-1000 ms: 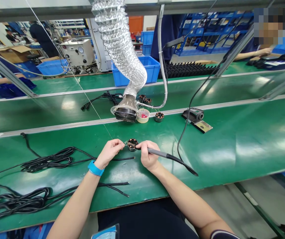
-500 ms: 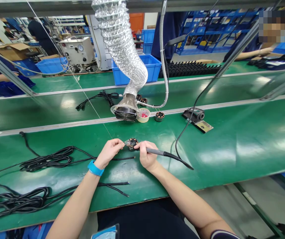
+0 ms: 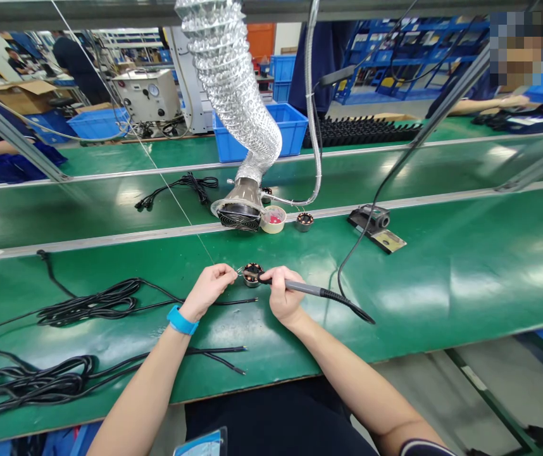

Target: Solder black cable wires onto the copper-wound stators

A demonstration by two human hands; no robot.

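Observation:
Between my hands a motor stator (image 3: pixel 252 274), a round metal ring with copper windings, sits on the green bench. My right hand (image 3: pixel 285 294) is wrapped around the grey handle of a soldering iron (image 3: pixel 302 288), whose tip end reaches over the stator's right side. Thumb and fingers of my left hand (image 3: pixel 217 282) are pinched at the stator's left edge on a thin solder wire (image 3: pixel 176 198) that runs down from above. The wire's end at the stator is too small to make out clearly.
Coiled black cables (image 3: pixel 91 304) lie at left. Ahead are a fume extraction hood (image 3: pixel 239 212), a round tub (image 3: pixel 273 220), another stator (image 3: pixel 304 221) and an iron stand (image 3: pixel 376 228). Black cords (image 3: pixel 195 183) lie on the strip behind. A co-worker's arm (image 3: pixel 487 104) shows at far right.
My right hand has drawn slightly to the right with the soldering iron. Smoke over the stator has thinned. The black cords and parts on the strip behind have shifted left.

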